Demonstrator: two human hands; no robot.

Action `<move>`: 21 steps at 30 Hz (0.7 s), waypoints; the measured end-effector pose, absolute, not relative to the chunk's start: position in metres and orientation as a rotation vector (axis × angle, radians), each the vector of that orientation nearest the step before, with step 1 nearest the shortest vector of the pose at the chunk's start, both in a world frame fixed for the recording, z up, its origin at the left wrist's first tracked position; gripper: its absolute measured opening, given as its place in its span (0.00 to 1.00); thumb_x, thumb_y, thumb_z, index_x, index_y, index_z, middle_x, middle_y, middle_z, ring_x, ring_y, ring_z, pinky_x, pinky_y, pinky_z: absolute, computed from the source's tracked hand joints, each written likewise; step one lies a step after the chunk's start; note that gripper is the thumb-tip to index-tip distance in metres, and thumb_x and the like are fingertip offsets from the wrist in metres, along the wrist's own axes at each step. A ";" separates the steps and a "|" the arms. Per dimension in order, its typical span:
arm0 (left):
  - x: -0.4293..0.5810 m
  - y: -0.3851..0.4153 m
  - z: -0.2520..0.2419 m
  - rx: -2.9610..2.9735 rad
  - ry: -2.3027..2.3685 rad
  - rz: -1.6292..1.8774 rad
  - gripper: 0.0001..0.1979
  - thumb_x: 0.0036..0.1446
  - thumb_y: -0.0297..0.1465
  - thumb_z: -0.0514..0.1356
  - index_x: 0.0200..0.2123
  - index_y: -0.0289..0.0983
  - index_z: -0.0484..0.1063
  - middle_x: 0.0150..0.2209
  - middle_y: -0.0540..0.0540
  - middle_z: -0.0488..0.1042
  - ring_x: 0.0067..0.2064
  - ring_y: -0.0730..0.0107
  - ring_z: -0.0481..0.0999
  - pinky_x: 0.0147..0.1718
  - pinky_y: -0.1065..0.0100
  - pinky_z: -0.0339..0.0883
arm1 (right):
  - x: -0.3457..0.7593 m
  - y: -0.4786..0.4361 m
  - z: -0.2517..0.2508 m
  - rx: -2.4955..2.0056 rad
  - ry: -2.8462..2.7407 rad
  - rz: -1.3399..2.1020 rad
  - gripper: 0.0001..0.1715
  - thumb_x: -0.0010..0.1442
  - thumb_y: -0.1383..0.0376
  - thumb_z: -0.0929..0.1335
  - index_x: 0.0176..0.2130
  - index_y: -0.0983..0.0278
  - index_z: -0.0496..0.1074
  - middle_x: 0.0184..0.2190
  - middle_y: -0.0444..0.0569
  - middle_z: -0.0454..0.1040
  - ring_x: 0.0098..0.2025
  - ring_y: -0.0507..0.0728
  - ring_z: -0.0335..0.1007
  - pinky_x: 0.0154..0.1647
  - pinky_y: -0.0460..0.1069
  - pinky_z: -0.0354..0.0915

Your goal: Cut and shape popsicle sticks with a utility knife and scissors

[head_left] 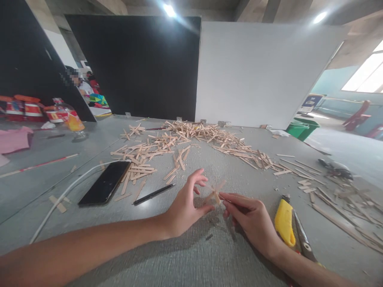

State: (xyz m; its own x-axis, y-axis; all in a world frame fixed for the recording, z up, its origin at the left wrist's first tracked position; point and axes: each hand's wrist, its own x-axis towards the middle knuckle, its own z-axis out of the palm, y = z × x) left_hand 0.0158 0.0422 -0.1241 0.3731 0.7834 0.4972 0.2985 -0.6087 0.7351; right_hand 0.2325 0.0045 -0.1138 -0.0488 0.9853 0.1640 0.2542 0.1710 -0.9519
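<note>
Between my hands, just above the table, is a small crossed piece of wooden sticks (216, 195), partly blurred. My right hand (249, 221) pinches it at its right end between thumb and fingers. To its left, my left hand (187, 203) is spread, thumb apart from the curved fingers. The left thumb tip is close to the piece; whether it touches I cannot tell. Beyond my hands lies a heap of flat wooden sticks (206, 133). A black pen (154, 194) rests left of my left hand. Right of my right hand lies a yellow utility knife (285, 221).
A black phone (104, 183) with a white cable (64, 193) lies at left. Pliers-like handles (303, 237) lie beside the knife. Cut strips (338, 211) scatter at right. A bottle (72, 119) stands far left. Black (143, 67) and white (257, 71) panels rise behind the table.
</note>
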 end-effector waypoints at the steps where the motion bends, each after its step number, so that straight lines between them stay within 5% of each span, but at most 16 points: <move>1: 0.016 0.043 -0.122 2.084 0.931 1.194 0.47 0.59 0.31 0.71 0.70 0.52 0.44 0.64 0.40 0.67 0.60 0.54 0.72 0.54 0.53 0.70 | 0.232 0.005 -0.113 -1.255 -1.498 0.949 0.16 0.62 0.58 0.71 0.45 0.60 0.86 0.23 0.45 0.78 0.20 0.50 0.63 0.20 0.45 0.61; 6: 0.015 0.040 -0.115 2.079 0.827 0.996 0.38 0.67 0.30 0.65 0.70 0.52 0.47 0.59 0.44 0.77 0.57 0.58 0.77 0.58 0.51 0.68 | 0.231 0.003 -0.111 -1.273 -1.489 0.961 0.15 0.61 0.59 0.72 0.45 0.58 0.86 0.21 0.44 0.77 0.21 0.51 0.67 0.23 0.45 0.63; 12: 0.015 0.036 -0.114 2.040 0.905 0.953 0.36 0.66 0.33 0.65 0.68 0.48 0.49 0.54 0.44 0.80 0.47 0.61 0.79 0.49 0.54 0.73 | 0.231 0.004 -0.112 -1.304 -1.503 0.999 0.18 0.62 0.57 0.72 0.48 0.60 0.85 0.21 0.43 0.77 0.22 0.52 0.67 0.24 0.45 0.64; 21: 0.014 0.037 -0.118 1.988 0.747 1.013 0.31 0.71 0.34 0.59 0.69 0.49 0.45 0.63 0.37 0.67 0.43 0.67 0.79 0.45 0.57 0.75 | 0.229 -0.003 -0.107 -1.241 -1.677 1.031 0.17 0.66 0.56 0.70 0.48 0.60 0.85 0.21 0.43 0.78 0.21 0.52 0.67 0.26 0.46 0.65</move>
State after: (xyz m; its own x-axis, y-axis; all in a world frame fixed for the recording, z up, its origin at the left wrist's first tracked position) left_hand 0.0138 0.0373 -0.1176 0.5123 0.7626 0.3950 0.1521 -0.5332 0.8322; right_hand 0.2287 -0.0028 -0.1068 -0.2069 0.9703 0.1254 0.3263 0.1893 -0.9261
